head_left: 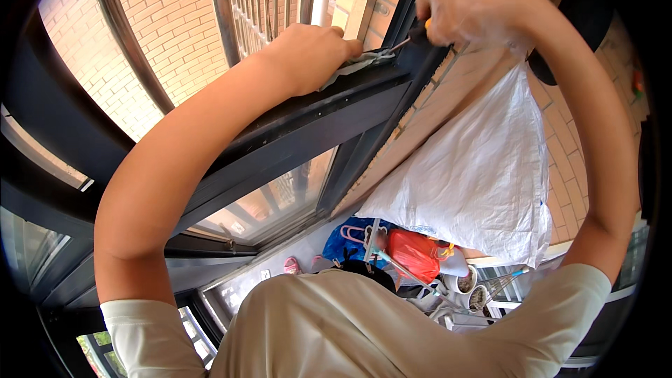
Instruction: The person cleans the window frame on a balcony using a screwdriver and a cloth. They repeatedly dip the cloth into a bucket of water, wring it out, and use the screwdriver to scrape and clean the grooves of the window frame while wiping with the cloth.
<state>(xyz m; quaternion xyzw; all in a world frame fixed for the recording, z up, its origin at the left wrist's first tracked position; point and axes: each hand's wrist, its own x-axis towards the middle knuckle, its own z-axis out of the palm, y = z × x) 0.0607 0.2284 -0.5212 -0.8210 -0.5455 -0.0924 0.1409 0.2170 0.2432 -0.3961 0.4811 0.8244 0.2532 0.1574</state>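
My right hand (pixel 469 7), smeared by motion, is wrapped around the black and yellow handle of a screwdriver (pixel 418 32). The screwdriver's thin metal shaft points left, toward the corner of the dark window frame (pixel 308 119). My left hand (pixel 311 56) rests at the top of this frame, its fingers closed and partly hidden. A crumpled greyish cloth or film (pixel 360 64) comes out from under that hand along the frame. The shaft's tip ends at this greyish piece; whether they touch, I cannot tell.
Metal bars (pixel 126 35) stand outside the window before a brick wall. A large white woven sheet (pixel 469 168) hangs at the right. Below it are a red plastic bag (pixel 413 253), a blue bag (pixel 343 241), plant pots (pixel 465 280) and poles. Pink footwear (pixel 292 264) shows on the floor.
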